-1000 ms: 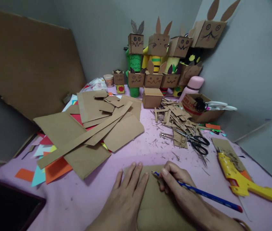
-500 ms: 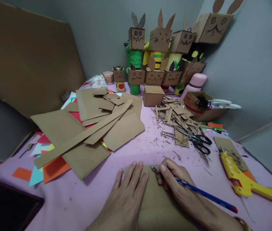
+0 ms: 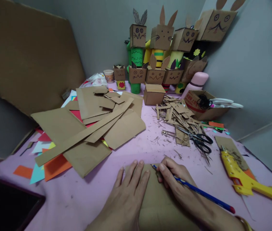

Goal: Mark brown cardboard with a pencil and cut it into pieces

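Observation:
My left hand (image 3: 126, 195) lies flat, fingers stretched out, on a brown cardboard piece (image 3: 158, 207) at the near edge of the pink table (image 3: 85, 195). My right hand (image 3: 174, 181) pinches a blue pencil (image 3: 198, 192) with a red end. The pencil's tip touches the cardboard near its far edge, just right of my left fingertips.
A heap of cardboard sheets (image 3: 90, 128) and coloured paper lies to the left. Cardboard scraps (image 3: 176, 115), black scissors (image 3: 199, 141) and a yellow glue gun (image 3: 244, 178) lie to the right. Cardboard rabbit figures (image 3: 160, 54) stand at the back. A dark tablet (image 3: 6, 205) sits near left.
My right hand and the pencil tip have crept slightly left and farther along the cardboard's edge. My left hand has stayed put. The view has tilted a little.

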`<state>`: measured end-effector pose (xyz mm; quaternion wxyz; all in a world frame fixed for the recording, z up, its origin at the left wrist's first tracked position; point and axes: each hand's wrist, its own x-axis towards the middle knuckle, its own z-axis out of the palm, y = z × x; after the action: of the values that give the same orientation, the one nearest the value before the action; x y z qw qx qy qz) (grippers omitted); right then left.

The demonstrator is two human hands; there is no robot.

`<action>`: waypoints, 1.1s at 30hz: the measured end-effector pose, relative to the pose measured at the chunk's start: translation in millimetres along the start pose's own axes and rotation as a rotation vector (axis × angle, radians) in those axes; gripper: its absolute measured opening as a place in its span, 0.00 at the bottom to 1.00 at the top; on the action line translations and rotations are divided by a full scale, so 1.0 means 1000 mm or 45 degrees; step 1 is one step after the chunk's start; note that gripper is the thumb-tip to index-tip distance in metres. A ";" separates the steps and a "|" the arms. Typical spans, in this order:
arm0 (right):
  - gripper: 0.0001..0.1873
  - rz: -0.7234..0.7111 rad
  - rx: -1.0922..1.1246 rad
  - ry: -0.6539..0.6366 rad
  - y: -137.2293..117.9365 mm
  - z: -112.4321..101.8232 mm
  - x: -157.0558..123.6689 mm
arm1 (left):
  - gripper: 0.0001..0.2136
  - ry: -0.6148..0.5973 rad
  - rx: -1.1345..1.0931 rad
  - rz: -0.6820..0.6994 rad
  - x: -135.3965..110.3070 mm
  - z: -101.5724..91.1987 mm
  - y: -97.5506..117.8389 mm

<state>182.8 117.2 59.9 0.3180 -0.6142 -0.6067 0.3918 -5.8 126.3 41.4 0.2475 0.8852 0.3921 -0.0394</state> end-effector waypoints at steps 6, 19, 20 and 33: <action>0.20 -0.011 0.006 -0.006 -0.001 -0.001 -0.001 | 0.55 -0.010 0.054 -0.011 0.001 -0.003 0.002; 0.21 0.003 -0.004 -0.052 0.000 -0.003 -0.005 | 0.53 0.060 0.070 -0.007 -0.001 -0.003 0.004; 0.21 -0.003 -0.011 -0.054 0.000 -0.004 -0.005 | 0.53 0.081 0.077 -0.005 -0.002 -0.003 0.005; 0.20 0.010 -0.012 -0.109 0.005 -0.007 -0.008 | 0.54 0.119 0.095 0.040 -0.001 0.000 0.004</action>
<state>191.4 109.2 59.4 0.2872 -0.6007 -0.6193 0.4162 -4.0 123.5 43.7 0.1962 0.9007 0.3875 -0.0088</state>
